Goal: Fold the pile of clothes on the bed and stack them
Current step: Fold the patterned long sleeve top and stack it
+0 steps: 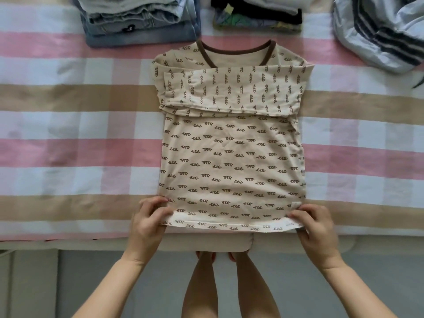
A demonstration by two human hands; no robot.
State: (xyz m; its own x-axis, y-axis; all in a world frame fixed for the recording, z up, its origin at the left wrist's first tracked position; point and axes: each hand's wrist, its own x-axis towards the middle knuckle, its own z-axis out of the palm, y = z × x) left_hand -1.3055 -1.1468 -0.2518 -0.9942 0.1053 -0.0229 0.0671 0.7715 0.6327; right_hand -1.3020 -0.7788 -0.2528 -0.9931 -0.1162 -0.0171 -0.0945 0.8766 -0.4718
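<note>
Both hands are pinching the bottom hem of the beige shirt (231, 161) lying mid-frame on the bed (68, 125): left hand (149, 220) lower left, right hand (314, 226) lower right.

A shirt (231, 157) lies flat in the middle of the bed (68, 134), with its neck at 12 o'clock and its sleeves (231, 90) laid across its chest. Past the neck, a folded stack (140, 19) sits at 11 o'clock, a second stack (257, 17) at 12 o'clock and a loose heap (378, 35) at 2 o'clock. The left hand (149, 223) holds the shirt's 7 o'clock corner and the right hand (316, 228) its 5 o'clock corner.
</note>
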